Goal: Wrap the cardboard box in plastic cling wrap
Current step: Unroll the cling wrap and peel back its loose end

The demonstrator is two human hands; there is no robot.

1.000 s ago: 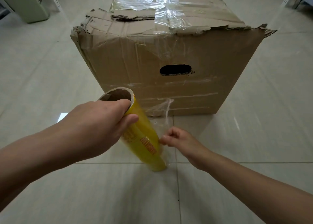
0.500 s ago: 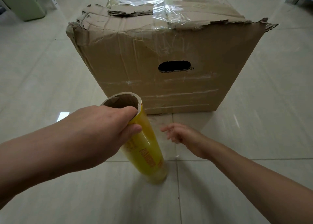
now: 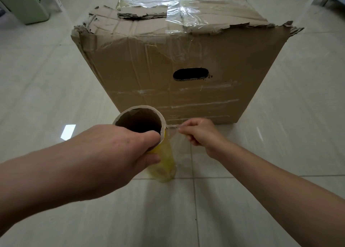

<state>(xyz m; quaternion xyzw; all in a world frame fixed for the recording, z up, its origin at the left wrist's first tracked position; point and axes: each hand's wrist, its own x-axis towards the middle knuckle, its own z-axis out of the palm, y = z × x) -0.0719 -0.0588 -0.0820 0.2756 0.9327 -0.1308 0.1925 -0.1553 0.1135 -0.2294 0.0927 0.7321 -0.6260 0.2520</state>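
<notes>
Just in front of the cardboard box (image 3: 186,63), your left hand (image 3: 112,153) is gripping the top of the cling wrap roll (image 3: 164,162) while your right hand (image 3: 201,132) is pinching its loose film edge (image 3: 174,127), best drawn level and taut toward the box.

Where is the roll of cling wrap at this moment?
In the head view, just below centre, the roll is held roughly upright in front of the box, its top gripped by the left hand; the right hand pinches loose film to its right.
</notes>
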